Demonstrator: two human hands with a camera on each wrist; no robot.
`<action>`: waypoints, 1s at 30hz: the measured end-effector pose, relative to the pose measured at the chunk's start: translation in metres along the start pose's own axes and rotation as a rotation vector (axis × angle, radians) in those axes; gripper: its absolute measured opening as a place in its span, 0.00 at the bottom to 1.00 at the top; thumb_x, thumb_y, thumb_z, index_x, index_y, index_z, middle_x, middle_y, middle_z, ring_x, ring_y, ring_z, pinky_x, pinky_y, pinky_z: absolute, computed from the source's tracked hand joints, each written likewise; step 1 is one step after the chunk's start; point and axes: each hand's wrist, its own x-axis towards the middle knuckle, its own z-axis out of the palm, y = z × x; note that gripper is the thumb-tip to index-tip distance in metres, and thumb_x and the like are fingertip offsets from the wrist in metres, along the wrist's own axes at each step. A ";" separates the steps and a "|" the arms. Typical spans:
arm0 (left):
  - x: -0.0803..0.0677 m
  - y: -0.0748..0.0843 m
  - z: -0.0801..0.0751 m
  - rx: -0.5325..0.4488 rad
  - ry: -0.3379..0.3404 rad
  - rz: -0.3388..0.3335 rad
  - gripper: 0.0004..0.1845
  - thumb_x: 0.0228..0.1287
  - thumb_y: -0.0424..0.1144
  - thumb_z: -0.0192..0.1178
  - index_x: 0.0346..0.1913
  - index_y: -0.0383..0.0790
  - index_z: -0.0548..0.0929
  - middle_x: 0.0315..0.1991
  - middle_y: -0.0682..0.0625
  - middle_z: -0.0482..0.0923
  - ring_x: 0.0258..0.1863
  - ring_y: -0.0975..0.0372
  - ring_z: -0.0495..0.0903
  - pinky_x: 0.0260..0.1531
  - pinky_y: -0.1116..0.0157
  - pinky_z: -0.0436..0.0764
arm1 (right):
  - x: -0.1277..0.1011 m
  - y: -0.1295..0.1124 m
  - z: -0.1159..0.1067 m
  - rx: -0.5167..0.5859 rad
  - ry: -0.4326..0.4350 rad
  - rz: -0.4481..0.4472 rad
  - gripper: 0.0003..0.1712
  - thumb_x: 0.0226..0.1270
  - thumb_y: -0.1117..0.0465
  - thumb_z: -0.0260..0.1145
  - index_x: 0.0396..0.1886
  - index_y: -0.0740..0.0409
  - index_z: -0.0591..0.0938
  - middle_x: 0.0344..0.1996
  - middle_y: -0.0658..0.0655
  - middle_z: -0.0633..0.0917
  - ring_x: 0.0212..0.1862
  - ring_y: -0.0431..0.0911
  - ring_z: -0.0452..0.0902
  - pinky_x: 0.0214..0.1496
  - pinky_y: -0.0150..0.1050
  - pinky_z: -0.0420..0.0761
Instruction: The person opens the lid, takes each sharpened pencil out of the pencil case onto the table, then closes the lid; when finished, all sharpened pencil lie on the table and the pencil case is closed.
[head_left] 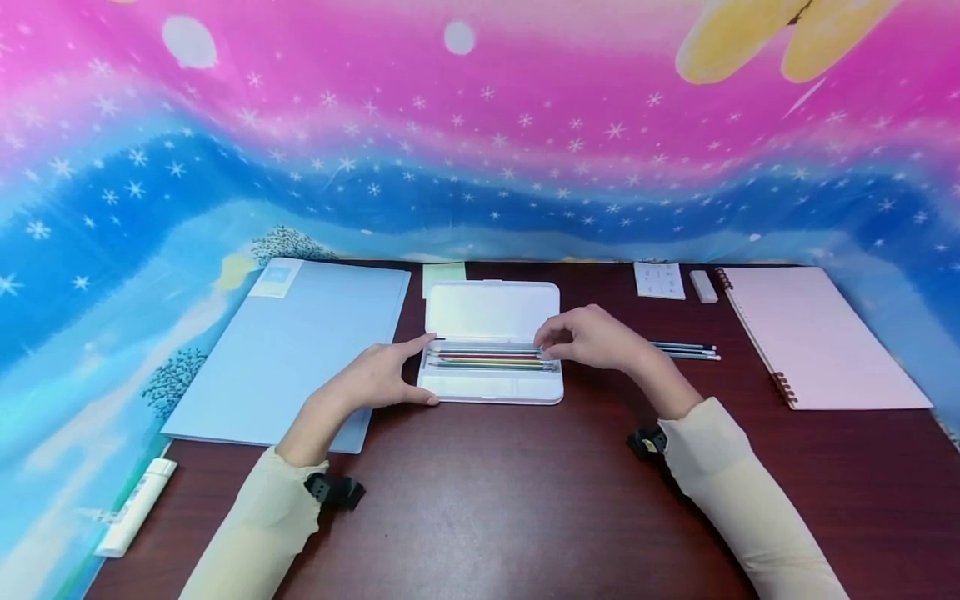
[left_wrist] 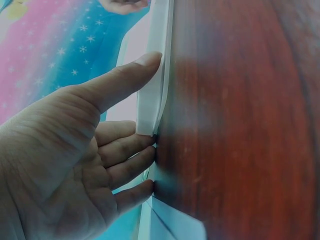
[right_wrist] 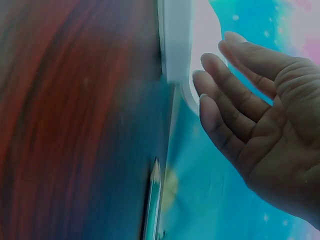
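Several coloured pencils (head_left: 487, 358) lie side by side in the lower tray of an open white pencil case (head_left: 491, 388), which sits flat at the middle of the dark wooden desk (head_left: 480, 500), lid folded back toward the wall. The pencils look thin, stiff and light, smooth enough to roll; probably best pinched one at a time near the middle or lifted by an end, since they are packed close. The case looks like hard, light plastic that would slide on the desk unless braced, so its left edge is a sensible place to steady it. The left hand (head_left: 378, 379) does just that: fingers straight and relaxed, thumb laid along the near left edge, fingertips touching the side of the case, gripping nothing. The left wrist view shows the thumb (left_wrist: 132, 75) flat against the white rim. The right hand (head_left: 592, 337) hovers over the right end of the pencils, fingers loosely bent; in the right wrist view its fingers (right_wrist: 225, 85) are spread and hold nothing. Just right of the case lie a few more pencils (head_left: 686, 350) on the desk, apart from it. Further out: a blue folder (head_left: 288, 350) on the left, a pink spiral notebook (head_left: 817, 333) on the right, an eraser (head_left: 702, 285) and a small card (head_left: 659, 280) near the back edge, a white glue stick (head_left: 135, 508) at the near left. Bright pink and blue cloth (head_left: 480, 150) hangs behind.
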 end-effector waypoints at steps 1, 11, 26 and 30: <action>0.000 0.000 0.000 0.000 0.002 0.003 0.56 0.52 0.61 0.75 0.80 0.49 0.59 0.68 0.41 0.76 0.65 0.46 0.76 0.63 0.46 0.75 | 0.001 -0.003 0.001 0.000 -0.021 -0.002 0.09 0.67 0.58 0.72 0.46 0.48 0.90 0.38 0.45 0.90 0.36 0.39 0.80 0.43 0.40 0.80; 0.001 0.001 -0.001 0.000 0.001 0.009 0.56 0.52 0.61 0.75 0.81 0.49 0.59 0.67 0.42 0.77 0.62 0.49 0.77 0.61 0.47 0.76 | 0.011 -0.017 0.011 -0.063 -0.140 -0.014 0.08 0.65 0.61 0.73 0.43 0.46 0.91 0.37 0.46 0.90 0.37 0.39 0.80 0.49 0.40 0.82; -0.001 0.000 0.000 -0.004 -0.002 0.005 0.55 0.53 0.60 0.74 0.81 0.48 0.59 0.68 0.42 0.76 0.64 0.48 0.76 0.62 0.46 0.75 | 0.012 -0.020 0.015 -0.100 -0.132 0.003 0.05 0.66 0.61 0.72 0.39 0.46 0.90 0.31 0.45 0.87 0.34 0.42 0.74 0.44 0.39 0.74; 0.000 -0.001 0.000 -0.006 -0.002 0.005 0.55 0.53 0.60 0.75 0.81 0.49 0.59 0.68 0.42 0.76 0.64 0.48 0.76 0.62 0.46 0.75 | 0.009 -0.018 0.013 -0.100 -0.094 -0.005 0.05 0.66 0.61 0.72 0.39 0.46 0.91 0.31 0.45 0.87 0.33 0.42 0.74 0.42 0.38 0.74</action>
